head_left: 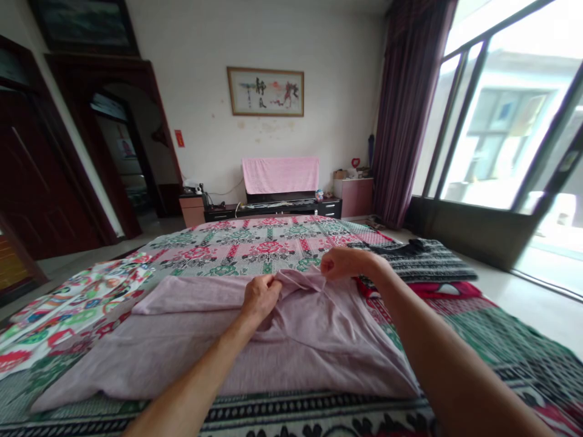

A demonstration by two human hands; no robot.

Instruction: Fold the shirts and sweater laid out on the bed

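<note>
Both my forearms run up from the bottom edge toward the middle of the view, over the near hem of a pale lilac garment [182, 358] spread flat on the bed. At about 12 o'clock from where my arms come in, my left hand [260, 296] is clenched on a fold of that lilac cloth near its far edge, fingers curled over the bunched fabric. Just to the 3 o'clock side of it, my right hand [339, 263] pinches the same raised fold, holding it a little off the surface. Under the garment lies a floral bedsheet [255, 246] in pink, green and white, reaching on toward 12 o'clock. At 9 o'clock a crumpled, brightly printed cloth [68, 303] sits beside the garment. At 2 o'clock, near my right wrist, a dark striped garment [428, 261] rests on something red [437, 290]. Beyond the bed, a pink cloth [280, 174] drapes over a low dark cabinet [273, 209].
</note>
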